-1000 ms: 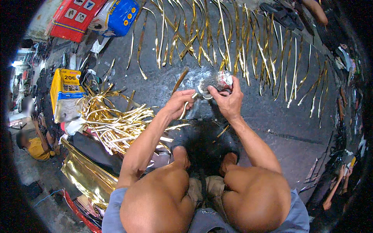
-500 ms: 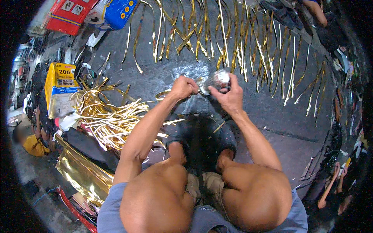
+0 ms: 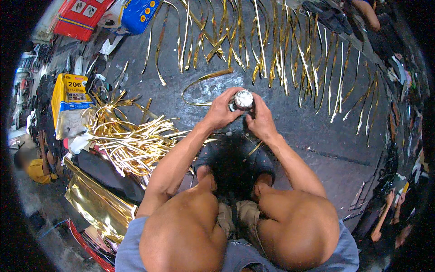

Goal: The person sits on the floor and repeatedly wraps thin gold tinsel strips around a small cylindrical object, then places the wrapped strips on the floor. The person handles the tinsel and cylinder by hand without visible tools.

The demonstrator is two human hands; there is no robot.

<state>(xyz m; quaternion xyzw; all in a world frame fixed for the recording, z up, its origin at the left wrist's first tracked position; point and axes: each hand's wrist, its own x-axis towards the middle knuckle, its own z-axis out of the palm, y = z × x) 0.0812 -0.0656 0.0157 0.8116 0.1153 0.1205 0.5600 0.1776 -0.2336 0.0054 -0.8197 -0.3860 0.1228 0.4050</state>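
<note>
White-crusted small can (image 3: 244, 99), centre of the frame, now between both my hands.
My left hand (image 3: 220, 110) has come over to curl round its left side, my right hand (image 3: 262, 119) round its right, so both are taken up. The looped gold strip (image 3: 213, 74) now spreads wider, its lower end reaching my left fingers; whether they grip it, I cannot tell. A gold strip heap (image 3: 131, 145) lies mid-left.

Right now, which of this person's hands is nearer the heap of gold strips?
Left. The left hand is right of the heap of gold strips, at the left side of the white-topped can; the right hand is farther off, at its right side.
</note>
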